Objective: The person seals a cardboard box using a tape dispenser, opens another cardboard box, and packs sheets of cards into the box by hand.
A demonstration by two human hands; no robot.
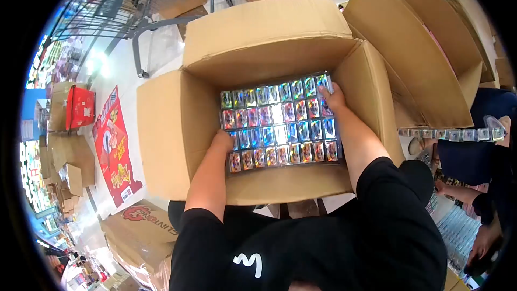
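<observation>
A large open cardboard box point(161, 129) stands in front of me with its flaps spread. Inside it is a flat block of small shiny packs point(277, 121), set in several rows with green, red, blue and orange fronts under transparent plastic. My left hand point(222, 141) grips the block's left edge, its fingertips partly hidden. At the upper right corner, my right hand point(333, 97) is closed around the edge, thumb on top. What lies beneath the block is hidden.
Tall open cartons point(409, 48) stand at the right. Beyond them a co-worker's hand point(503, 129) holds a strip of small packs point(452, 134). A wire cart point(140, 21) is at the upper left, a red poster point(114, 148) lies on the floor, and a closed carton point(140, 231) sits lower left.
</observation>
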